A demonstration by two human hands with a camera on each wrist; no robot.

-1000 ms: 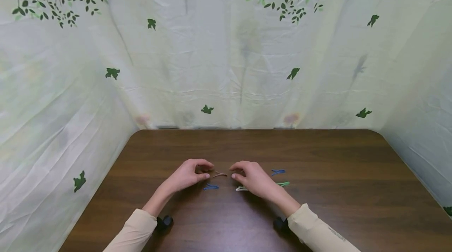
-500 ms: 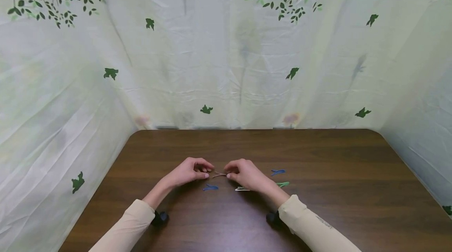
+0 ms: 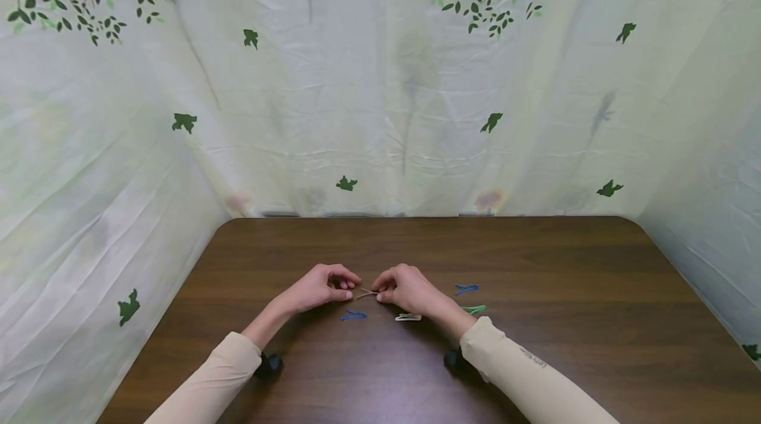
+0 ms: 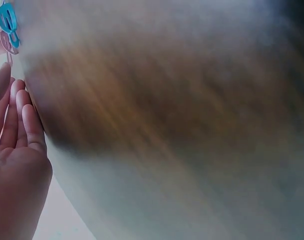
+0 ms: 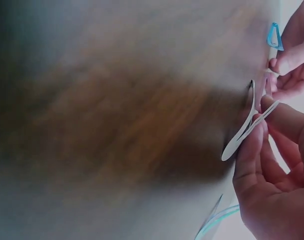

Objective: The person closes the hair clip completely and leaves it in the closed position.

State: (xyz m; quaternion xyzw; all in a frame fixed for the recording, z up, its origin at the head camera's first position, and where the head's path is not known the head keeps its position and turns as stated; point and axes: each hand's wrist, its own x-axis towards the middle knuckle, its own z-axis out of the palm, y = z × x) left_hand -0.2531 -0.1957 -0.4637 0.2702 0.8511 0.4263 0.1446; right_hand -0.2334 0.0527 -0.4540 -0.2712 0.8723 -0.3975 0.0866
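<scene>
A pinkish-brown snap hair clip (image 3: 366, 293) lies between the two hands, its spread ends toward the left. My right hand (image 3: 409, 290) pinches its right end between thumb and fingertips. Close to the spread ends is my left hand (image 3: 320, 288), fingers gently bent and thumb apart from them; it appears to hold nothing. In the left wrist view the pink clip (image 4: 9, 44) is partly covered by a blue clip (image 4: 7, 21). A white snap clip (image 5: 235, 142) shows in front of my right fingers in the right wrist view.
On the brown wooden table (image 3: 535, 265), a blue clip (image 3: 354, 314) lies below the left fingertips. The white clip (image 3: 408, 317) sits under the right hand. A green clip (image 3: 473, 310) and another blue clip (image 3: 467, 288) are to the right. A printed curtain (image 3: 380, 113) surrounds the table.
My right hand has moved left to the pink clip and now pinches its end. My left hand has barely moved. More of the white clip shows.
</scene>
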